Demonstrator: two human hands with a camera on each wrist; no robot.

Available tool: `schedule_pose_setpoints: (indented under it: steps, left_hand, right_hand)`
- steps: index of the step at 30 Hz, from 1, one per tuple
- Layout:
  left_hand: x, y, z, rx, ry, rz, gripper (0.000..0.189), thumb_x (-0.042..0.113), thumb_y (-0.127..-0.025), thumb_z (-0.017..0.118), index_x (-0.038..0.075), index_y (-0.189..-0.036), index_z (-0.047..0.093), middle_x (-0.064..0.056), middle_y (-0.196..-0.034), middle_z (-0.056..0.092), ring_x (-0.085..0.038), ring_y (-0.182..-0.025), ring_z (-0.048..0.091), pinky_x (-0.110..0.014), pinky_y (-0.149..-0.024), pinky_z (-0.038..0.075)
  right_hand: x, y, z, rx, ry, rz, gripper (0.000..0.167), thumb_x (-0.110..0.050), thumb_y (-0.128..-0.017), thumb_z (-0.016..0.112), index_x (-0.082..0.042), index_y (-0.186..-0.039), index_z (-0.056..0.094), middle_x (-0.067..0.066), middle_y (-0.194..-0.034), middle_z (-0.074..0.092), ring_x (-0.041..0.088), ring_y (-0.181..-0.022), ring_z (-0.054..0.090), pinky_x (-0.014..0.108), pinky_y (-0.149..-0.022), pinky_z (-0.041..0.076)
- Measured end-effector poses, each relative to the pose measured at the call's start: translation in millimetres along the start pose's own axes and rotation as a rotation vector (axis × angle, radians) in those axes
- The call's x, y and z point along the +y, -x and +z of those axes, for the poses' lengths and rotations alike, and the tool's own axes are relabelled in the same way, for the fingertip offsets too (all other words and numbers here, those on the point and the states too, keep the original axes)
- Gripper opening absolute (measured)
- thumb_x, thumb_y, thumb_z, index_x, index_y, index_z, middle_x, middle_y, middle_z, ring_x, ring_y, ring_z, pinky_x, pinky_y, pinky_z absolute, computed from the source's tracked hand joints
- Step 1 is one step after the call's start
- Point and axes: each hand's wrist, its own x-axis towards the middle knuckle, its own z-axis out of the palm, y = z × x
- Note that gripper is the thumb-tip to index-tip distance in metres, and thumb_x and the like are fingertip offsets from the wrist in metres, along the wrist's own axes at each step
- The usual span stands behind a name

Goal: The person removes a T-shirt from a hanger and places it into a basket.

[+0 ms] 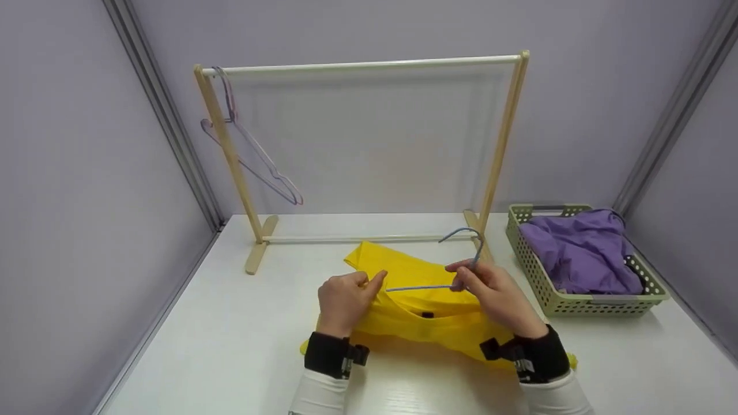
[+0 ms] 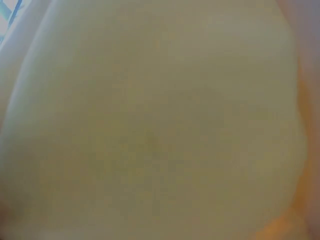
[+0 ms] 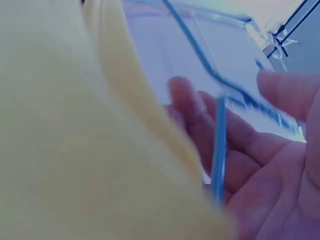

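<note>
Left fingers grip yellow garment; right fingers pinch blue hanger; green basket holds purple cloth.

On my feed, the hanger in my right hand reads plain blue; below that grip, the garment shows solid yellow with a black patch. Right of the grip I see plain purple cloth and a green basket dotted with holes.

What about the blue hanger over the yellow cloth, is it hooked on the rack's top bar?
No, the right hand holds the blue hanger, with its hook clear of the top bar.
</note>
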Motion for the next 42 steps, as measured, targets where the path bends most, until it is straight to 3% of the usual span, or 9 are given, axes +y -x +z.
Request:
schedule_pose_setpoints:
  steps: [4, 8, 11, 15, 19, 24, 30, 37, 42]
  left_hand:
    - [0.9, 0.5, 1.1, -0.031, 0.02, 0.004, 0.059, 0.04, -0.093, 0.076, 0.013, -0.049, 0.046, 0.012, -0.05, 0.025, 0.0, -0.043, 0.017, -0.017, -0.048, 0.01]
    - [-1.5, 2.0, 0.9, -0.06, 0.066, -0.029, 0.059, 0.039, -0.093, 0.075, 0.013, -0.051, 0.044, 0.013, -0.052, 0.023, 0.0, -0.044, 0.019, -0.017, -0.049, 0.012]
    - [-4.2, 2.5, -0.1, -0.08, 0.123, -0.052, 0.057, 0.037, -0.094, 0.075, 0.013, -0.053, 0.042, 0.013, -0.054, 0.023, -0.002, -0.046, 0.021, -0.018, -0.05, 0.014]
    - [-8.3, 2.1, -0.1, -0.077, 0.22, -0.064, 0.055, 0.031, -0.095, 0.074, 0.012, -0.055, 0.041, 0.011, -0.058, 0.023, -0.002, -0.05, 0.023, -0.018, -0.053, 0.017]
    - [-12.2, 2.3, 0.2, -0.064, 0.355, -0.107, 0.053, 0.026, -0.097, 0.072, 0.01, -0.056, 0.042, 0.011, -0.059, 0.025, -0.001, -0.052, 0.026, -0.017, -0.054, 0.021]
    - [-16.3, 2.4, -0.1, -0.037, 0.471, -0.177, 0.052, 0.025, -0.098, 0.071, 0.009, -0.057, 0.042, 0.01, -0.059, 0.028, -0.002, -0.053, 0.029, -0.018, -0.054, 0.022]
    - [-19.2, 2.7, 1.7, -0.004, 0.479, -0.173, 0.052, 0.023, -0.098, 0.071, 0.011, -0.058, 0.04, 0.011, -0.059, 0.027, -0.002, -0.052, 0.028, -0.019, -0.054, 0.022]
    - [-22.3, 3.6, 2.9, 0.047, 0.469, -0.223, 0.051, 0.024, -0.097, 0.072, 0.012, -0.059, 0.04, 0.01, -0.061, 0.028, -0.004, -0.054, 0.031, -0.02, -0.056, 0.022]
    - [-23.9, 3.9, 3.9, 0.069, 0.447, -0.245, 0.051, 0.025, -0.097, 0.072, 0.012, -0.06, 0.04, 0.01, -0.061, 0.028, -0.004, -0.054, 0.031, -0.02, -0.056, 0.022]
  right_hand:
    - [0.1, -2.5, 8.8, -0.07, -0.039, 0.03, 0.034, -0.026, -0.111, 0.048, 0.0, -0.118, 0.069, 0.003, -0.077, 0.054, 0.01, -0.069, 0.052, 0.021, -0.07, 0.046]
    - [2.3, -2.4, 10.6, -0.135, 0.032, 0.038, 0.029, -0.028, -0.108, 0.055, -0.006, -0.111, 0.075, 0.007, -0.087, 0.069, 0.012, -0.081, 0.059, 0.024, -0.077, 0.047]
    - [2.9, -1.9, 9.3, -0.181, 0.068, 0.029, 0.027, -0.03, -0.106, 0.059, -0.009, -0.109, 0.076, 0.01, -0.11, 0.076, 0.02, -0.1, 0.065, 0.031, -0.088, 0.05]
    - [3.5, -1.8, 3.7, -0.215, 0.069, 0.028, 0.027, -0.029, -0.105, 0.06, -0.008, -0.108, 0.076, 0.011, -0.107, 0.075, 0.015, -0.085, 0.057, 0.026, -0.074, 0.044]
    - [4.9, -0.3, -3.7, -0.221, 0.059, 0.006, 0.025, -0.025, -0.105, 0.06, -0.005, -0.108, 0.076, 0.007, -0.089, 0.067, 0.006, -0.065, 0.04, 0.023, -0.058, 0.031]
    - [6.4, 1.5, -10.8, -0.222, 0.07, 0.005, 0.026, -0.024, -0.105, 0.06, -0.004, -0.109, 0.076, -0.001, -0.076, 0.051, 0.004, -0.056, 0.034, 0.021, -0.053, 0.029]
    - [8.0, 1.0, -15.2, -0.217, 0.119, -0.007, 0.027, -0.028, -0.105, 0.06, -0.007, -0.107, 0.076, 0.003, -0.082, 0.062, 0.005, -0.061, 0.039, 0.022, -0.057, 0.033]
    - [11.5, 2.2, -23.2, -0.162, 0.173, -0.029, 0.025, -0.028, -0.105, 0.06, -0.01, -0.105, 0.077, 0.006, -0.101, 0.076, 0.01, -0.084, 0.057, 0.022, -0.078, 0.047]
    - [13.7, 3.5, -28.5, -0.141, 0.162, -0.038, 0.023, -0.025, -0.104, 0.061, -0.008, -0.105, 0.078, 0.008, -0.099, 0.074, 0.008, -0.078, 0.053, 0.022, -0.069, 0.043]
